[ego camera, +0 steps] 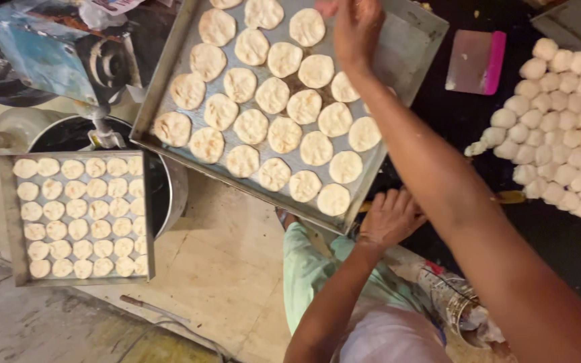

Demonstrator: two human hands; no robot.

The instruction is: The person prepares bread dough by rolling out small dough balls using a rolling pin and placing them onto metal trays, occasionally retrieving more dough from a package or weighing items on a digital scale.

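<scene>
Flattened dough rounds (284,134) lay in rows across the large metal tray (411,40). The right hand (356,30) reached over its far edge, fingers pressed together on a round. The left hand (391,216) gripped the tray's near corner, fingers spread. Dough balls (566,128) sat clustered beside it on the dark table (465,114).
</scene>
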